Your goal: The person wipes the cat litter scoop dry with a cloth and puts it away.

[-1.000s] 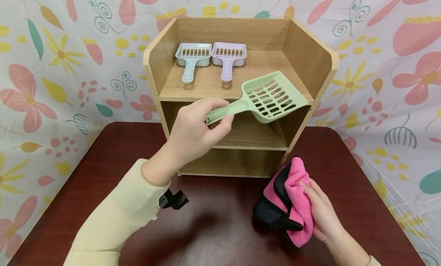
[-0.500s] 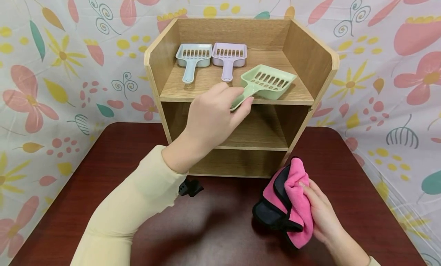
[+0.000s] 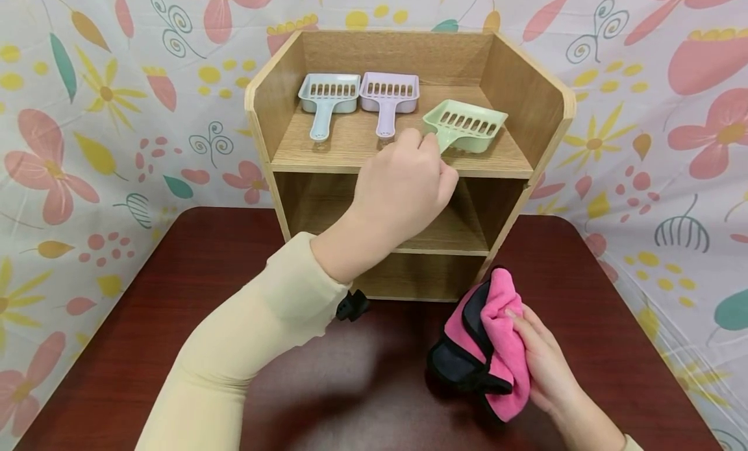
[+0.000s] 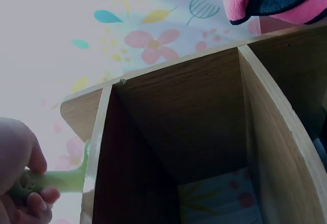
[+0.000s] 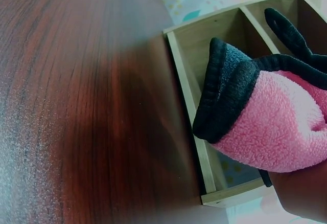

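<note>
My left hand (image 3: 403, 185) grips the handle of a green litter scoop (image 3: 465, 124), whose slotted pan is over the right part of the top shelf. In the left wrist view the scoop's handle (image 4: 66, 180) shows between thumb and fingers, beside the top board's edge. A blue litter scoop (image 3: 329, 100) and a purple litter scoop (image 3: 388, 99) lie side by side on that shelf, handles toward me. Low at the right, my right hand (image 3: 546, 360) holds a bunched pink cloth (image 3: 505, 334) with black edging and dark panels. In the right wrist view the cloth (image 5: 276, 121) hides most of the fingers.
The wooden shelf unit (image 3: 400, 173) has raised sides and back around its top and two compartments below. It stands on a dark red-brown table (image 3: 280, 386). A floral curtain (image 3: 117, 146) hangs behind and at both sides.
My left hand has moved right and up, bringing the green scoop from in front of the unit to over its top shelf, the pan levelling out. The right hand stays almost still with the cloth.
</note>
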The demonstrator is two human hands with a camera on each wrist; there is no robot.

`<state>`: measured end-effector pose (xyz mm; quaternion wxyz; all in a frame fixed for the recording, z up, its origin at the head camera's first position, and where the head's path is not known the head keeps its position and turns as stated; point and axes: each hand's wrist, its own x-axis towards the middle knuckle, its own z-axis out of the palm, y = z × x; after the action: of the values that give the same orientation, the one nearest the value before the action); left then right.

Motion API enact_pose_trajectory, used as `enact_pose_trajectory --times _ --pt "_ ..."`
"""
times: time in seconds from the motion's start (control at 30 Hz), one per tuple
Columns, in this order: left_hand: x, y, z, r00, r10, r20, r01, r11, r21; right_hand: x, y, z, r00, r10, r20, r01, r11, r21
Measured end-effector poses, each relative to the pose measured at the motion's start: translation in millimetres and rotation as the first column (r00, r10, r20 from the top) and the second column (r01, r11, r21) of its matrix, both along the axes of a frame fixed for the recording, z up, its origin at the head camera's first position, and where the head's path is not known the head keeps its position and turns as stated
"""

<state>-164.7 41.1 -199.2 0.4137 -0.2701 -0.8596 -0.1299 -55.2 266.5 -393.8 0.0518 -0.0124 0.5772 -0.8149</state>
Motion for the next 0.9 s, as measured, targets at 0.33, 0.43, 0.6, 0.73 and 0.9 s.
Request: enact_pose_trajectory --times 0.33,0.43,0.6,0.73,0.9 --pt "-5.4 17.9 5.2 0.995 0.045 -0.084 -0.056 0.989 -0.136 -0.4 -0.9 -1.8 1.0 -0.002 -0.006 0.002 1.0 0.0" --pt "-8.7 22.9 7.9 0.998 0.045 -0.05 -0.052 0.988 -0.148 -0.2 -1.1 -1.6 1.0 0.0 -0.003 0.0 1.0 0.0" --pt "-15.2 31.1 13.7 0.997 0.067 0.033 -0.061 0.986 -0.155 0.4 -0.6 -0.9 1.0 0.003 0.014 -0.003 1.0 -0.001" --pt "-20.1 37.5 19.4 0.987 0.081 0.137 -0.055 0.982 -0.181 1.8 0.6 -1.1 0.999 -0.003 0.032 0.003 1.0 0.001" --pt "-26.2 44.2 26.5 0.971 0.093 0.22 -0.049 0.978 -0.201 3.3 1.6 -2.3 0.999 -0.008 0.034 0.008 1.0 0.008"
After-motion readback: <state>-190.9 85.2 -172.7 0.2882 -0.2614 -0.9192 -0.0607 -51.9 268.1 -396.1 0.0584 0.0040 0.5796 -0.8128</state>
